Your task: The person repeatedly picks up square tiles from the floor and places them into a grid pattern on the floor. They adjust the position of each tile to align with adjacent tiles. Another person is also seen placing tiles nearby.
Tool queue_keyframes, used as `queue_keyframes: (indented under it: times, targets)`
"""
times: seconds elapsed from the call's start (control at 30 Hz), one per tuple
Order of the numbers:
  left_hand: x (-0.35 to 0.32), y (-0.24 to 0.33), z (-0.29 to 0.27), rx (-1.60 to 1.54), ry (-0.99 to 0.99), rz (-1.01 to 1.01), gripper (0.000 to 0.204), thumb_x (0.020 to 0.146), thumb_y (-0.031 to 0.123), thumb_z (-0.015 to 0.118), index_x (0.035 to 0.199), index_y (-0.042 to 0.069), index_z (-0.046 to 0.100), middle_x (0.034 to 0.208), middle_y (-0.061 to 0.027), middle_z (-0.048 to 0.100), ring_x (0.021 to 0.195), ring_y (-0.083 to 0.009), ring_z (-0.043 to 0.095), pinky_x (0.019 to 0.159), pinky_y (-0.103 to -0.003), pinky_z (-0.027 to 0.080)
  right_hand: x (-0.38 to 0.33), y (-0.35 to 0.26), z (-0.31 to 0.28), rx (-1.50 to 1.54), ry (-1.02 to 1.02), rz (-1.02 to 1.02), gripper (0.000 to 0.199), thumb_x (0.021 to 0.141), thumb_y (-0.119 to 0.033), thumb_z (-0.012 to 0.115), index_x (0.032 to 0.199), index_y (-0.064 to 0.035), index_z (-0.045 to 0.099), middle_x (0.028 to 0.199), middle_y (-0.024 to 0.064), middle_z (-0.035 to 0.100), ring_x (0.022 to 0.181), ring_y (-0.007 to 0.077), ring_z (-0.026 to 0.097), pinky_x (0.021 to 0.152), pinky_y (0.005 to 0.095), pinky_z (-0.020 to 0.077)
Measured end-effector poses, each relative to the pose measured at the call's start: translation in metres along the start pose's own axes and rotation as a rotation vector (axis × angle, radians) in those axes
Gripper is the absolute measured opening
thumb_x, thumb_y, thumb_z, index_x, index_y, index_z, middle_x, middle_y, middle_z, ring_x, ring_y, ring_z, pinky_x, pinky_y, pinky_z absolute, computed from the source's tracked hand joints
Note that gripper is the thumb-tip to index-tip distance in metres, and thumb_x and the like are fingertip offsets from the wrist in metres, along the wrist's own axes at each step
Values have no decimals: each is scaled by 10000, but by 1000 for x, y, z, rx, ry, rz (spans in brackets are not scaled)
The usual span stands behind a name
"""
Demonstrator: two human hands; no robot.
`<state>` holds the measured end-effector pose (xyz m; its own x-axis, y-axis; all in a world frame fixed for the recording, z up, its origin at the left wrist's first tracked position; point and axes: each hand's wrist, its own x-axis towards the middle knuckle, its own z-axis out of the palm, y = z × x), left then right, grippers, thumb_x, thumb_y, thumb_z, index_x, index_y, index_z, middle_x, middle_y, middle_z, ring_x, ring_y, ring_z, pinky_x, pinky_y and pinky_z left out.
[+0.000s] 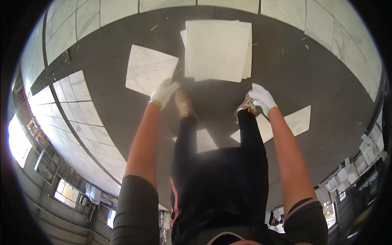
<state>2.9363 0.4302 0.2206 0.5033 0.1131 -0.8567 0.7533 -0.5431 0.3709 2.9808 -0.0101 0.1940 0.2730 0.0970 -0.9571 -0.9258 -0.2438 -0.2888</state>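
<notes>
Both my hands wear white gloves. My left hand (164, 92) is closed at the lower right corner of a white, grey-veined marble tile (149, 67), left of my feet; the fingertips are partly hidden. Whether the tile touches the floor I cannot tell. In front of my feet lies a stack of square white tiles (216, 49), its lower pieces slightly turned and sticking out at the sides. My right hand (262, 97) hangs above my right shoe (245, 104), fingers loosely apart, with nothing seen in it.
More pale tiles lie behind my feet, one (298, 120) to the right and one (206, 140) between my legs. Rows of laid marble tiles (228, 5) curve along the far side and the left (77, 98). Small scraps (154, 27) dot the dark floor (286, 61).
</notes>
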Motion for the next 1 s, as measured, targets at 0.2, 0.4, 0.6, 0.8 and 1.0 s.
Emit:
queue_keyframes:
  times: [0.2, 0.4, 0.6, 0.8, 1.0]
  targets:
    - [119, -32, 65, -222, 39, -62, 889, 906, 558, 600, 1492, -68, 366, 1499, -238, 460, 1432, -309, 396, 1167, -345, 296, 134, 40, 26, -34, 90, 21, 836, 809, -278, 759, 1512, -28, 381, 1516, 191, 434, 1379, 306, 436, 1075, 445, 394]
    - [187, -49, 94, -365, -42, -91, 695, 901, 534, 633, 1305, -30, 590, 1137, -126, 685, 1013, -165, 649, 849, -275, 503, 161, 52, 35, 108, 203, 26, 827, 810, -318, 756, 1471, 13, 384, 1450, 211, 457, 1312, 369, 469, 1058, 465, 419]
    - [194, -22, 82, -266, -141, -213, 655, 907, 543, 623, 1207, -39, 645, 991, -132, 709, 849, -173, 669, 704, -328, 535, 155, 34, 35, 89, 184, 172, 840, 834, -405, 744, 1456, 31, 386, 1455, 200, 466, 1354, 401, 422, 1080, 455, 399]
    - [139, -12, 62, -170, -389, 112, 574, 905, 479, 678, 1219, -2, 650, 1045, -114, 712, 927, -178, 682, 780, -319, 564, 138, -13, 7, 157, -4, -68, 871, 830, -534, 732, 1410, 64, 474, 1414, 216, 518, 1283, 319, 518, 1060, 421, 411]
    - [72, 28, 78, -439, -308, 481, 406, 948, 275, 566, 1214, -19, 652, 1173, -122, 698, 1035, -194, 656, 903, -356, 524, 130, -33, 7, 55, 300, -169, 791, 848, -556, 714, 1275, 97, 587, 1220, 171, 647, 1102, 230, 602, 960, 348, 462]
